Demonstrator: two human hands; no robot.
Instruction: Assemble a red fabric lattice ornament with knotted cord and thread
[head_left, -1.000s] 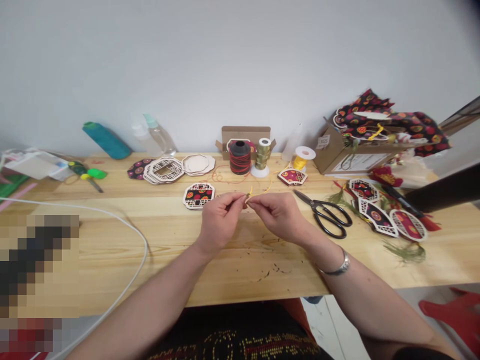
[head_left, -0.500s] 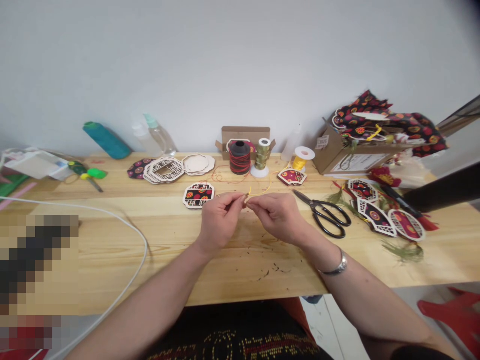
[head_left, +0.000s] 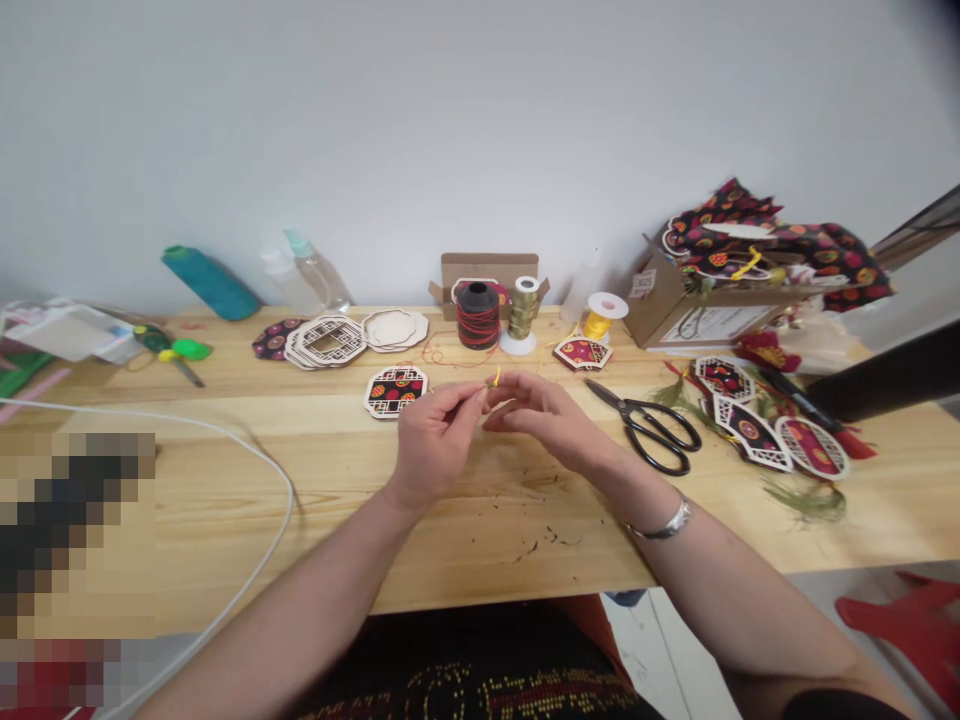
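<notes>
Over the middle of the table, my left hand (head_left: 435, 436) is closed in a pinch on a short piece of yellow cord (head_left: 496, 377), whose tip sticks up past the fingertips. Facing it, my right hand (head_left: 541, 415) has its fingers stretched out and the thumb apart, close to the cord end. Whether it touches the cord I cannot tell. Just behind my left hand lies an eight-sided ornament (head_left: 396, 391) with a white lattice frame and patterned fabric. Black-handled scissors (head_left: 651, 425) lie to the right of my right hand.
Behind stand a spool of dark red cord (head_left: 478, 322), a gold thread spool (head_left: 523, 318) and a yellow cord spool (head_left: 600, 320). White lattice frames (head_left: 330, 342) lie at back left. A cardboard box (head_left: 690, 300) holds fabric; finished ornaments (head_left: 750, 432) lie right. A white cable (head_left: 289, 480) curves left.
My right hand's fingers have opened from a pinch and spread beside the cord. My left hand keeps its pinch nearly in place. The long yellow strand seen behind the hands no longer shows.
</notes>
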